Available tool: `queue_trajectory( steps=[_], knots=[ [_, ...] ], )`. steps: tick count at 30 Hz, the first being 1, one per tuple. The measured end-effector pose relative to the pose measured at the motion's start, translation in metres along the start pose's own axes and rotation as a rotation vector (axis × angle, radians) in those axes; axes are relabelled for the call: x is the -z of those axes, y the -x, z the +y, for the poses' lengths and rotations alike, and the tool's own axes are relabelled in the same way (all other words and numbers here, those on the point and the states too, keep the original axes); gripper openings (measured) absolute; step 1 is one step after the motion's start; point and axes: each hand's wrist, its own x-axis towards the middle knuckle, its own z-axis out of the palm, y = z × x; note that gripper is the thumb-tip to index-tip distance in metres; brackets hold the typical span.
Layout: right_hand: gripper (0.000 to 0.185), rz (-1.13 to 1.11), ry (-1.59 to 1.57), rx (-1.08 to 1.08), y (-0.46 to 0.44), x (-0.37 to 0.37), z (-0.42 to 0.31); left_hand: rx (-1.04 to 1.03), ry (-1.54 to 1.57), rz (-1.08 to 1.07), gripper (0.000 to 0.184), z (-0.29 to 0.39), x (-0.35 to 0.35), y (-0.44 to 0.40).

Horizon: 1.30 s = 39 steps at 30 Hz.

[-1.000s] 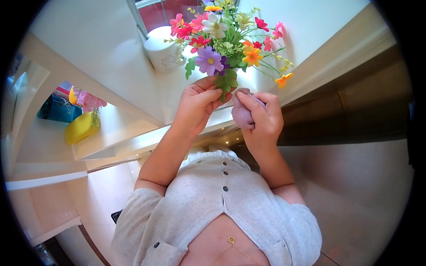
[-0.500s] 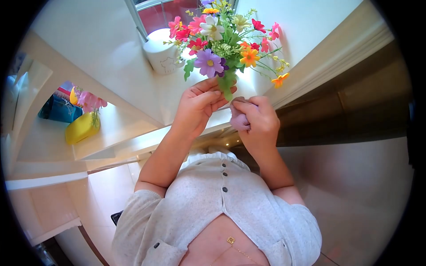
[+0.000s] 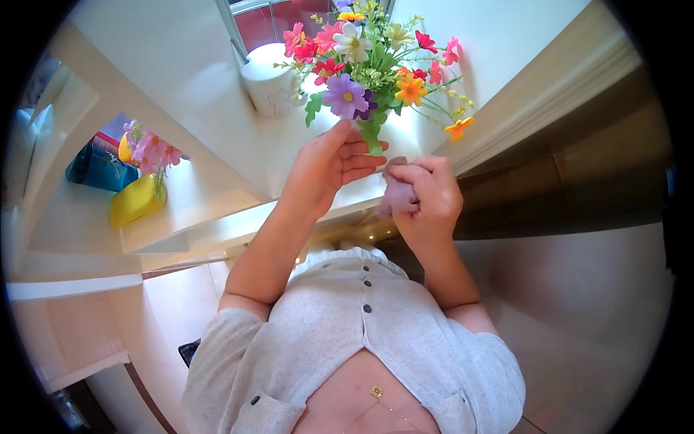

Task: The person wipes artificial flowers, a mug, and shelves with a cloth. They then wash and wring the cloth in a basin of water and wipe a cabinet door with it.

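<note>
Brightly coloured flowers (image 3: pixel 354 69) with green leaves stand on the white shelf at the top centre. Just below them, my left hand (image 3: pixel 329 163) is open, its fingers apart beside a hanging green leaf (image 3: pixel 372 137). The thumb reaches up near the purple flower, and whether the fingertips touch the leaf or what lies behind it is hard to tell. To the right, my right hand (image 3: pixel 434 195) is closed on a crumpled mauve cloth (image 3: pixel 399 194), which hangs from the fingers at the shelf's front edge, a little below the leaf.
A white container (image 3: pixel 273 81) with a line drawing stands left of the flowers. On the left shelf are a yellow pot (image 3: pixel 137 201) with pink flowers (image 3: pixel 152 152) and a teal container (image 3: pixel 100 168). A dark brown surface (image 3: pixel 564 166) lies to the right.
My left thumb has moved up and away from the green leaf, so the hand has opened. My right hand still holds the cloth and has shifted slightly right.
</note>
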Motion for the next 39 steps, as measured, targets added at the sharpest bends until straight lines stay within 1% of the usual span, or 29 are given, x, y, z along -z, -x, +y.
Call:
queue_trajectory(
  steps=[1, 2, 4, 5, 7, 8, 10, 11, 13, 14, 16, 17, 19, 20, 22, 26, 28, 29, 32, 34, 35, 37, 38, 39],
  knots=[
    [0.039, -0.003, 0.001, 0.000, -0.001, 0.000, 0.000, 0.052, -0.057, 0.043, 0.039, 0.001, -0.004, -0.002],
    [0.039, 0.025, 0.018, 0.011, -0.004, -0.002, 0.001, 0.051, -0.056, 0.043, 0.039, -0.001, -0.006, -0.003],
    [0.039, 0.060, 0.035, 0.025, -0.010, -0.006, 0.004, -0.041, -0.214, 0.115, 0.034, -0.005, -0.010, -0.008],
    [0.041, 0.088, 0.009, 0.018, -0.012, -0.010, 0.003, -0.043, -0.216, 0.113, 0.034, -0.005, -0.006, -0.010],
    [0.042, 0.119, -0.017, 0.004, -0.013, -0.018, 0.005, 0.027, -0.121, 0.072, 0.029, -0.005, 0.004, -0.015],
    [0.044, 0.115, -0.069, -0.026, -0.013, -0.023, 0.007, 0.032, -0.125, 0.071, 0.029, -0.006, 0.006, -0.016],
    [0.048, 0.098, -0.148, -0.082, -0.014, -0.028, 0.005, 0.046, 0.098, 0.049, 0.027, -0.006, 0.005, -0.018],
    [0.048, 0.099, -0.148, -0.083, -0.016, -0.030, 0.004, 0.047, 0.096, 0.049, 0.027, -0.006, 0.005, -0.018],
    [0.049, 0.122, -0.130, -0.067, -0.019, -0.035, 0.002, 0.103, 0.259, -0.055, 0.026, -0.005, 0.006, -0.017],
    [0.049, 0.123, -0.132, -0.067, -0.021, -0.038, 0.001, 0.102, 0.257, -0.055, 0.026, -0.006, 0.006, -0.017],
    [0.050, 0.132, -0.136, -0.065, -0.023, -0.042, -0.001, 0.100, 0.181, 0.050, 0.025, -0.007, 0.000, -0.019],
    [0.050, 0.133, -0.137, -0.066, -0.024, -0.043, -0.001, 0.100, 0.180, 0.050, 0.025, -0.007, -0.005, -0.018],
    [0.052, 0.060, -0.063, 0.001, -0.026, -0.046, -0.002, 0.092, 0.149, 0.133, 0.026, -0.001, -0.016, -0.012],
    [0.052, 0.060, -0.064, 0.002, -0.025, -0.046, -0.003, 0.091, 0.149, 0.133, 0.026, -0.003, -0.011, -0.014],
    [0.049, 0.035, 0.004, 0.083, -0.023, -0.044, -0.008, 0.063, 0.066, 0.035, 0.029, -0.009, 0.005, -0.018],
    [0.044, 0.000, -0.027, 0.104, -0.018, -0.035, -0.007, 0.049, 0.017, 0.060, 0.027, -0.013, 0.011, -0.020],
    [0.040, -0.068, -0.132, 0.046, -0.017, -0.026, -0.009, 0.018, -0.066, 0.088, 0.027, -0.009, 0.005, -0.016],
    [0.040, -0.069, -0.131, 0.047, -0.016, -0.022, -0.009, 0.017, -0.066, 0.087, 0.027, -0.007, 0.001, -0.014],
    [0.040, -0.036, -0.183, 0.016, -0.015, -0.013, -0.012, 0.002, -0.050, 0.062, 0.029, -0.004, -0.001, -0.010],
    [0.040, 0.027, -0.206, -0.020, -0.016, -0.009, -0.012, 0.014, -0.039, 0.030, 0.031, -0.005, 0.005, -0.011],
    [0.040, 0.026, -0.206, -0.018, -0.015, -0.007, -0.010, 0.013, -0.038, 0.030, 0.031, -0.004, 0.006, -0.009],
    [0.041, 0.060, -0.191, -0.008, -0.014, -0.003, -0.006, 0.012, -0.011, -0.062, 0.033, -0.002, 0.005, -0.003],
    [0.041, 0.060, -0.190, -0.006, -0.015, -0.001, -0.005, 0.010, -0.010, -0.063, 0.033, -0.004, 0.004, 0.001],
    [0.040, 0.090, -0.180, 0.015, -0.016, 0.002, -0.005, -0.036, -0.021, -0.091, 0.034, -0.007, 0.002, 0.005]
  ],
)
